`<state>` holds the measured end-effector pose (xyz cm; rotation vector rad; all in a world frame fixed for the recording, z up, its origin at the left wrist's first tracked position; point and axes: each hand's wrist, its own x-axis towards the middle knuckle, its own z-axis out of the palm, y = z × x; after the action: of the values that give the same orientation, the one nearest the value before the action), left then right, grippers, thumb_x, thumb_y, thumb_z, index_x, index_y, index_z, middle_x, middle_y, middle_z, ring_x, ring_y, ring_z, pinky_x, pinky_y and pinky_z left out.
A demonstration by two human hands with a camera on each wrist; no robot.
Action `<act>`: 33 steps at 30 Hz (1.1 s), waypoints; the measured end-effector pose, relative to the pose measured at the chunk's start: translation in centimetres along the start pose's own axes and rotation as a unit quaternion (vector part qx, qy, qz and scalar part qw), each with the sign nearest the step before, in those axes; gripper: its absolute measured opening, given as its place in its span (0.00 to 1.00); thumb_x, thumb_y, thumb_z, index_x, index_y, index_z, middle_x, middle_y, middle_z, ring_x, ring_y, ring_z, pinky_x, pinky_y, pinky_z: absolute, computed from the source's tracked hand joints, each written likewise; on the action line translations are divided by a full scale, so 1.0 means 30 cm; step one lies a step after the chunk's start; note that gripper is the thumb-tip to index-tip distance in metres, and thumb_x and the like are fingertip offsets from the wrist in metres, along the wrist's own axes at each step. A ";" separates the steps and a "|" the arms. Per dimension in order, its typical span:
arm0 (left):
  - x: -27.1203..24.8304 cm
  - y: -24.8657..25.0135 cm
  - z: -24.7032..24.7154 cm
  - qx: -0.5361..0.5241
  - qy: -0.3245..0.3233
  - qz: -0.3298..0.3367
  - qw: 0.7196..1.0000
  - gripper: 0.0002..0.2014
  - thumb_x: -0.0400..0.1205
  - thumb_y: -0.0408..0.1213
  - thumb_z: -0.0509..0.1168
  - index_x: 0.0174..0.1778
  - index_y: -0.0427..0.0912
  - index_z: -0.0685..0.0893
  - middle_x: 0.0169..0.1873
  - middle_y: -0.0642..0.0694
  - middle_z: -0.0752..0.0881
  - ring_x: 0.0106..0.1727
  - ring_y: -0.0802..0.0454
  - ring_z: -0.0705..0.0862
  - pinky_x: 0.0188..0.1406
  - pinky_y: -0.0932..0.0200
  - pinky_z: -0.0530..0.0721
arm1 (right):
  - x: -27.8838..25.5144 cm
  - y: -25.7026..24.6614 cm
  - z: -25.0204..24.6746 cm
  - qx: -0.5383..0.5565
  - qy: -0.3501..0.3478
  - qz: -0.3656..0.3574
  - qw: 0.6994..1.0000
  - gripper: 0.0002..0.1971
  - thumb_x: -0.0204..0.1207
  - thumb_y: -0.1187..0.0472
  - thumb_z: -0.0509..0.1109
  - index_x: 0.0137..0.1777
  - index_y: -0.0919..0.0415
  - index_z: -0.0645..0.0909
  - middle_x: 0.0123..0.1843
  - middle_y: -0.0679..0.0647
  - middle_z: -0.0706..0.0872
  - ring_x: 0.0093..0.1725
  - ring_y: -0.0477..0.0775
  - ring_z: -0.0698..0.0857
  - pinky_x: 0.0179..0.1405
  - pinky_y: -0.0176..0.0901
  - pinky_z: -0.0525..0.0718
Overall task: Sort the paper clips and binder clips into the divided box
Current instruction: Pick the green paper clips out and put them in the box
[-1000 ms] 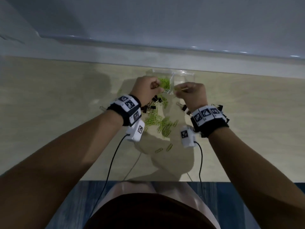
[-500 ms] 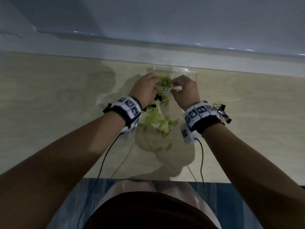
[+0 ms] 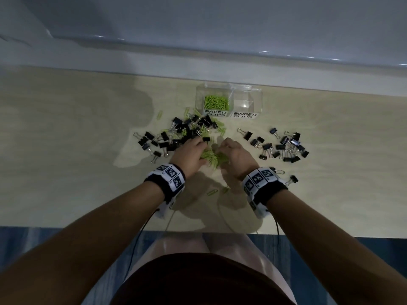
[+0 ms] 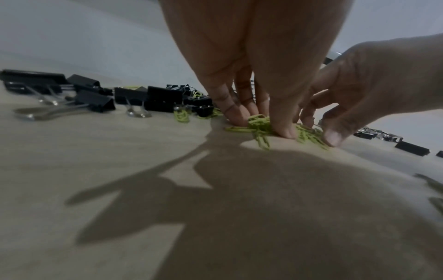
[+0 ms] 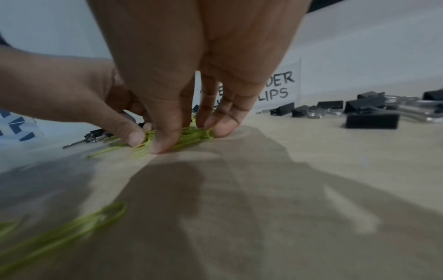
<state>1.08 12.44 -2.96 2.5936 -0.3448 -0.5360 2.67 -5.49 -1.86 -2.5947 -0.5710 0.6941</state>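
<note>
While paper clips [image 3: 212, 155] lay heaped mid-bench, pinched them with left hand [image 3: 191, 152] and right hand [image 3: 234, 155], fingers curled. Paper-clip gathering step, judged. Next: lift to box [image 3: 229, 90], left compartment; binder clips [image 3: 284, 146] untouched.

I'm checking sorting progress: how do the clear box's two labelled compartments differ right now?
The left compartment of the clear plastic divided box holds a heap of green paper clips; the right compartment looks empty. The left is labelled PAPER CLIPS, the right BINDER CLIPS. Both share transparent walls and handwritten white labels on the front.
</note>
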 end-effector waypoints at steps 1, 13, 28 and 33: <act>0.005 0.005 -0.002 -0.001 0.001 0.002 1.000 0.18 0.78 0.41 0.68 0.62 0.38 0.78 0.61 0.43 0.77 0.61 0.45 0.76 0.58 0.46 0.79 | 0.003 -0.006 -0.001 0.003 0.005 -0.003 1.000 0.20 0.68 0.67 0.74 0.61 0.60 0.81 0.59 0.59 0.77 0.57 0.62 0.78 0.56 0.55 0.81; 0.029 -0.012 -0.056 0.029 -0.025 0.037 0.999 0.13 0.82 0.36 0.60 0.59 0.35 0.82 0.54 0.40 0.84 0.52 0.44 0.83 0.53 0.48 0.82 | 0.003 0.045 -0.019 0.122 0.121 0.078 0.982 0.08 0.69 0.73 0.70 0.40 0.60 0.86 0.43 0.55 0.87 0.40 0.53 0.84 0.48 0.47 0.84; 0.317 0.054 -0.332 -0.205 0.231 -0.109 0.945 0.05 0.76 0.38 0.71 0.42 0.40 0.86 0.37 0.49 0.86 0.36 0.54 0.83 0.42 0.63 0.83 | 0.366 -0.051 -0.315 0.145 0.227 0.127 0.955 0.06 0.70 0.65 0.75 0.41 0.52 0.87 0.43 0.50 0.90 0.41 0.47 0.86 0.47 0.41 0.88; 0.405 0.069 -0.326 -0.155 0.193 -0.099 0.964 0.08 0.77 0.34 0.69 0.50 0.37 0.88 0.48 0.41 0.90 0.48 0.46 0.87 0.54 0.52 0.86 | 0.305 -0.018 -0.289 0.131 0.265 0.098 0.950 0.11 0.72 0.69 0.69 0.51 0.60 0.87 0.50 0.55 0.90 0.47 0.51 0.88 0.54 0.43 0.86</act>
<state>15.81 10.51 2.24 2.3641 0.1231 -0.1228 14.47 -2.97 1.86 -2.4493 -0.0475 0.0949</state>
